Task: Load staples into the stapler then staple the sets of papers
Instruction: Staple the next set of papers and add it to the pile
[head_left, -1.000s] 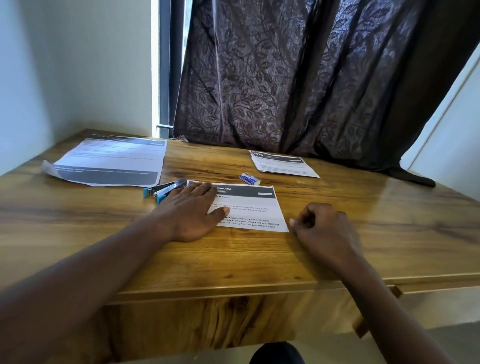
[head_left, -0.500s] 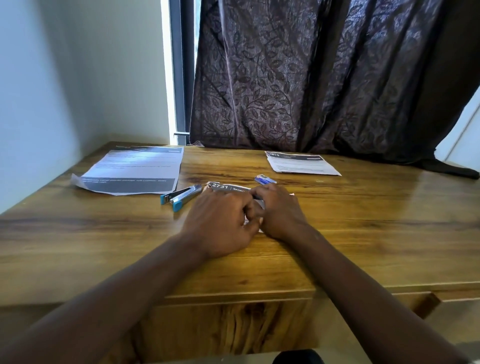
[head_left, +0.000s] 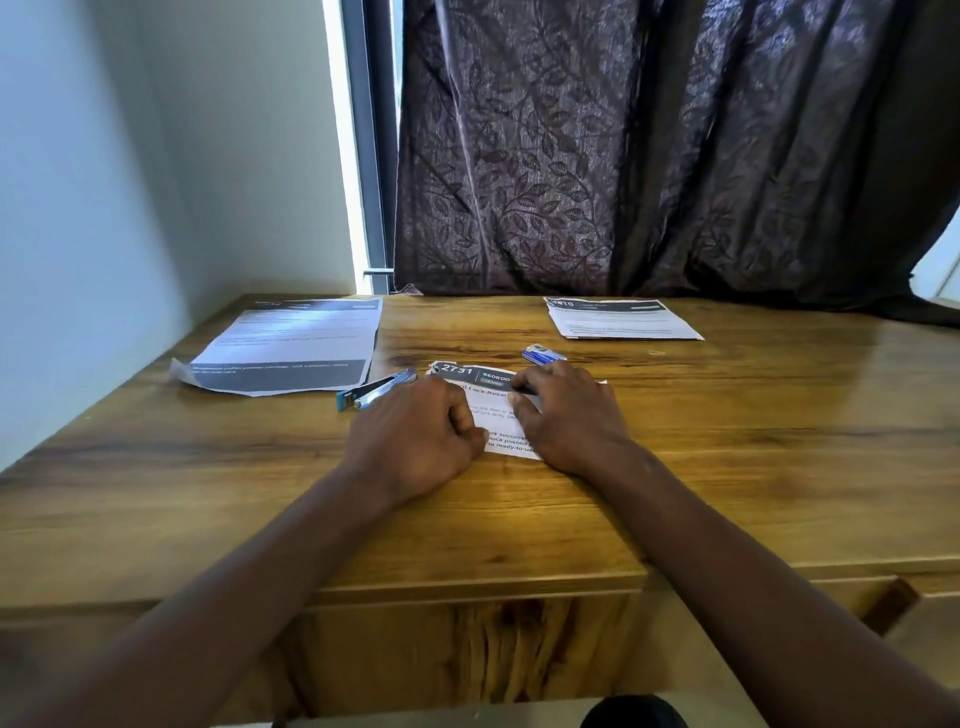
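Both hands have closed in on the small printed sheet since a second ago, when the right one lay off its corner on bare wood and the left lay flat and spread. Far left on the wooden table (head_left: 727, 467), a large printed sheet (head_left: 291, 343) lies flat with its near-left corner curled up. Just right of it, the blue stapler (head_left: 375, 391) rests on the wood, its nose pointing toward the window, right beside the knuckles of the left hand (head_left: 415, 436). That hand sits curled into a loose fist on the left part of the small printed sheet (head_left: 493, 410), thumb tip on the paper. The right hand (head_left: 566, 415) rests palm-down on the sheet's right part, fingers together and bent, tips pressing near the dark header. Just beyond those fingers lies a small blue staple box (head_left: 543, 355). Farther right and back, another printed sheet (head_left: 621, 319) lies before the dark leaf-patterned curtain (head_left: 649, 156).
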